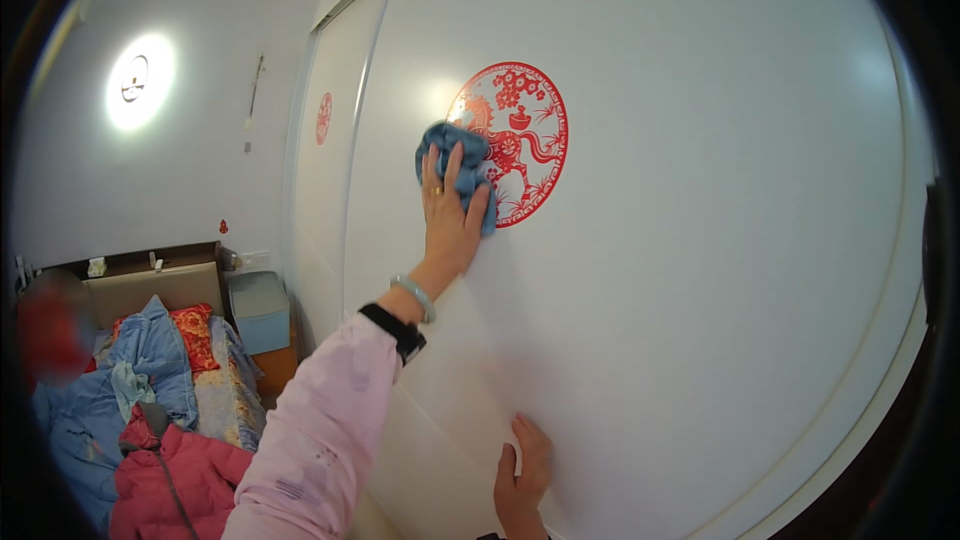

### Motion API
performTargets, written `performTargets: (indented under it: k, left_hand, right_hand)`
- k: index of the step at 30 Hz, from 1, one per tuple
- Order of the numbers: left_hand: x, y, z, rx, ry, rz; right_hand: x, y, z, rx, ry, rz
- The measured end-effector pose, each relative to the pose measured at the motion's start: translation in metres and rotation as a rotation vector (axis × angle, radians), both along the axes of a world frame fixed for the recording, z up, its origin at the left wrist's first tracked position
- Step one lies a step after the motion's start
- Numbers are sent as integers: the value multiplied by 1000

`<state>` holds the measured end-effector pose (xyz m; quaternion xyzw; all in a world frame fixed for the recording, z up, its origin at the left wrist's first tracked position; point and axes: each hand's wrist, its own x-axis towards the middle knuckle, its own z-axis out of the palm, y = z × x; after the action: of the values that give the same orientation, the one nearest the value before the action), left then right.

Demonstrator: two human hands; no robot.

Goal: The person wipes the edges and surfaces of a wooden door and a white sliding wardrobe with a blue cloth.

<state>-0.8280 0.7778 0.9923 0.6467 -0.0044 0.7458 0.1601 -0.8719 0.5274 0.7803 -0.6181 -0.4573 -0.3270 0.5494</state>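
Note:
My left hand (448, 217) presses a blue cloth (469, 154) flat against a white sliding wardrobe door (675, 240). The cloth covers the lower left edge of a round red paper-cut style sticker (541, 150) with a horse and flowers on it. A ring, a pale bangle (414, 297) and a black wristband (391, 331) are on this arm, below them a pink sleeve (322, 420). Lower down, my right hand (529, 465) is near the door's surface, its fingers bent and its thumb apart, holding nothing. Whether it touches the door I cannot tell.
To the left stands a bed with a padded headboard (157, 289), a blue quilt (82, 427) and a pink hooded jacket (180, 476). A lidded storage box (259, 311) sits beside it. A second door panel (330, 187) bears another red sticker. A lit lamp (141, 82) shines on the wall.

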Motion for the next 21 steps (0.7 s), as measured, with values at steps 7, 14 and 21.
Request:
performTargets:
  k: [7,14,21]
  left_hand:
    - [-8,11,-105,-97,96,-2]
    - [-5,45,-60,31,61,-11]
    - [9,94,72,201,-40,-49]
  right_hand:
    - [-5,28,-3,-23,-9,-15]
    - [-7,91,2,-13,-49,-77]
    - [-12,159,11,68,-37,-113]
